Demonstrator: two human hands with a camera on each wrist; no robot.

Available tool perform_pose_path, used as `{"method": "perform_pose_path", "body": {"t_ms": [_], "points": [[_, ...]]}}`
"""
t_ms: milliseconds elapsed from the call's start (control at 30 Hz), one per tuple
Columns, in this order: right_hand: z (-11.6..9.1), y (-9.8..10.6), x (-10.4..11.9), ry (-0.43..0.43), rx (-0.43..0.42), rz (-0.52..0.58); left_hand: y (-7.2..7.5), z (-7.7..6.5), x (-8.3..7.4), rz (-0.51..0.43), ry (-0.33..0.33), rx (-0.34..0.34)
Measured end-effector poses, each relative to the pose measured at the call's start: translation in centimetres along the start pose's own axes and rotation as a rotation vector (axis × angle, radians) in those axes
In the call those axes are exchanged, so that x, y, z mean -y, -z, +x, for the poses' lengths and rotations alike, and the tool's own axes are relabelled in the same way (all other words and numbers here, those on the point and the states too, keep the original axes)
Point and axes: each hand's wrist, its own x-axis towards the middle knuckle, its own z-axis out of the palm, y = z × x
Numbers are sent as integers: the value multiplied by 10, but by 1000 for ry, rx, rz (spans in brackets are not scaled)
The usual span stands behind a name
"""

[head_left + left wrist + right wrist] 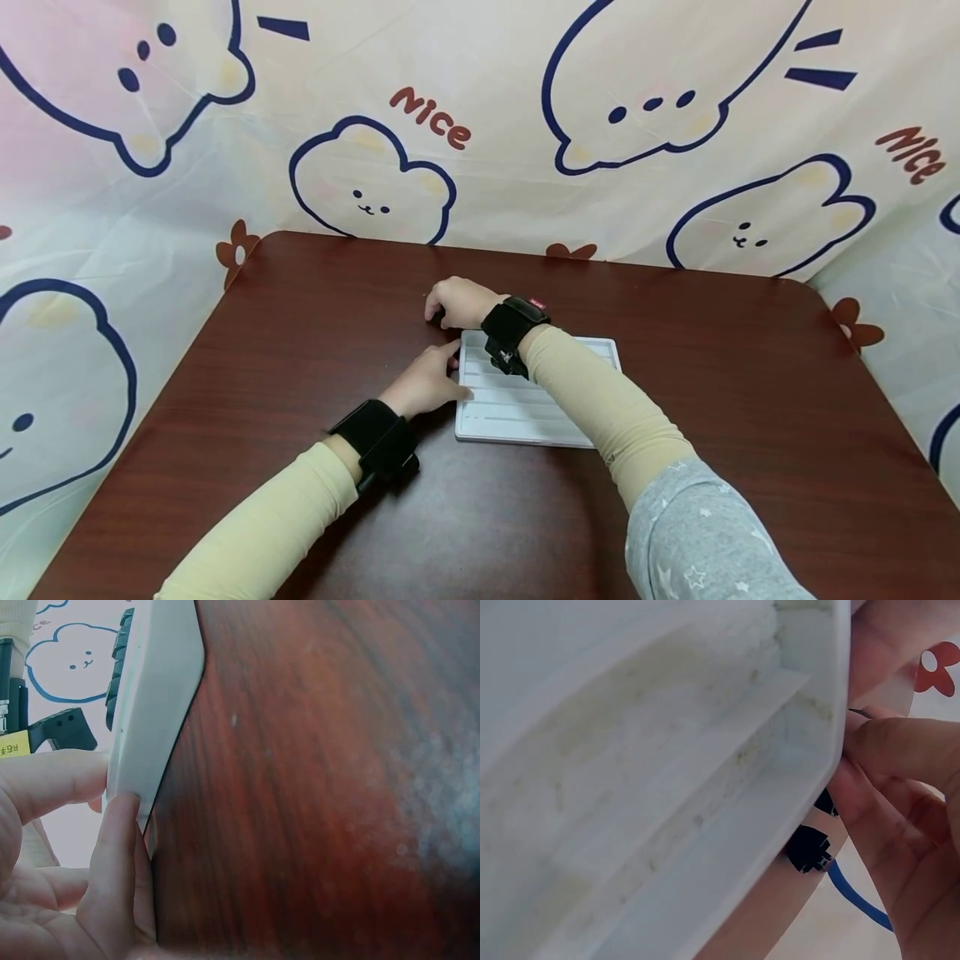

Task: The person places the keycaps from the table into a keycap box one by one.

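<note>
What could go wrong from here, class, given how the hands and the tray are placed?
The white tray might swivel: the left hand holds it by its left edge, and no hand holds the right end. The right sleeve crosses over the tray, so it could brush or nudge it. The right hand is close to the left, so the two might bump.

A white rectangular tray (517,410) is lying ridged side up on the surface (750,417), parallel ridges running from nine to three o'clock, yellowish stains marking its inside.
</note>
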Motion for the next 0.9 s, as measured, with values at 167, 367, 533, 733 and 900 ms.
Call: {"method": "perform_pose_path", "body": {"t_ms": [167, 367, 533, 733, 900], "points": [[-5, 1, 2, -1, -9, -3, -1, -1, 1, -12, -3, 7], [-12, 2, 4, 34, -12, -13, -2, -3, 3, -53, 14, 6], [-19, 5, 5, 54, -18, 2, -3, -2, 3, -66, 18, 8], [-30, 8, 3, 89, -44, 18, -2, -2, 1, -63, 28, 14], [-41, 11, -1, 84, -81, 31, -2, -1, 0, -59, 35, 19]]}}
